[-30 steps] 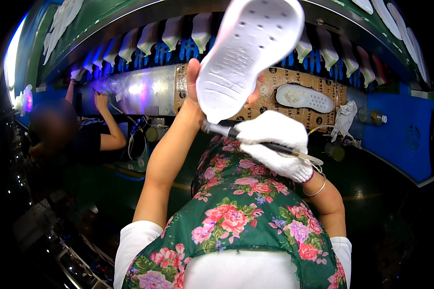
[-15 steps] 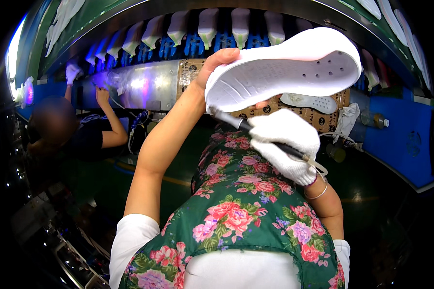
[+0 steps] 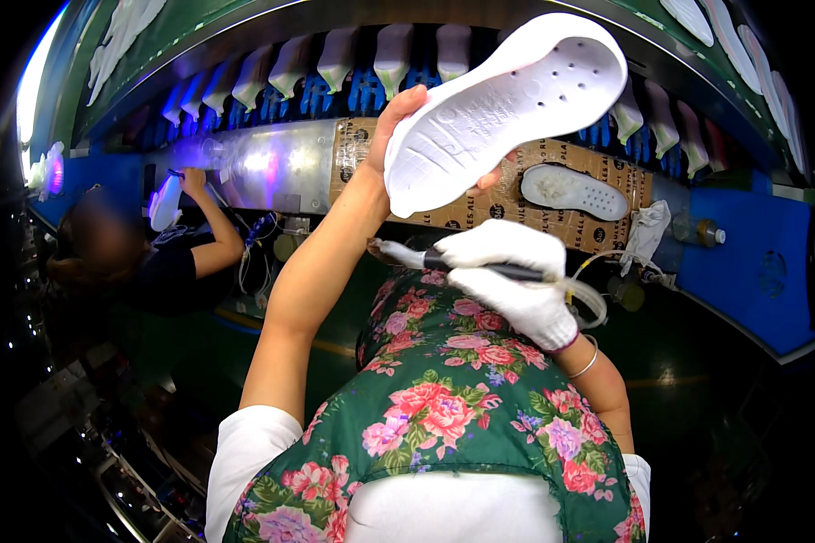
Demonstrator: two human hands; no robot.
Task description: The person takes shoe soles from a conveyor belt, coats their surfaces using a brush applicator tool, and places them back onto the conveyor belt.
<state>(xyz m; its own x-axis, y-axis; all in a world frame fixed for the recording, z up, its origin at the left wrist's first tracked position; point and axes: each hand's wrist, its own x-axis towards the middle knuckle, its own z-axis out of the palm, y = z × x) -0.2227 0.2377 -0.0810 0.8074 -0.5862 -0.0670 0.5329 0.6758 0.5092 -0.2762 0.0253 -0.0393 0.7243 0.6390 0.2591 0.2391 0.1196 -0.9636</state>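
My bare left hand (image 3: 397, 122) grips a white shoe sole (image 3: 480, 127) by its edge, thumb on the near side and fingertips showing below. The sole is tilted, its hollow inner face with small holes turned toward me. In my right hand (image 3: 512, 271), covered by a white knit glove, is a brush (image 3: 407, 256) with a black handle and a pale tube at its back end. The brush tip points left, below the sole and apart from it, close in view to my left forearm. A second sole (image 3: 575, 192), greyish with holes, lies on the cardboard (image 3: 489, 210).
Several shoe lasts with white toes (image 3: 394, 54) hang in a row on blue holders behind the bench. A white cloth (image 3: 647, 231) and a clear bottle (image 3: 702, 231) are at the right. Left, a co-worker's hand (image 3: 193, 181) holds a tool near a white sole (image 3: 166, 204).
My left hand has tilted the sole, its right end rising and shifting left. My right hand has moved the brush down and left, away from the sole's edge. The co-worker's white sole has come into view.
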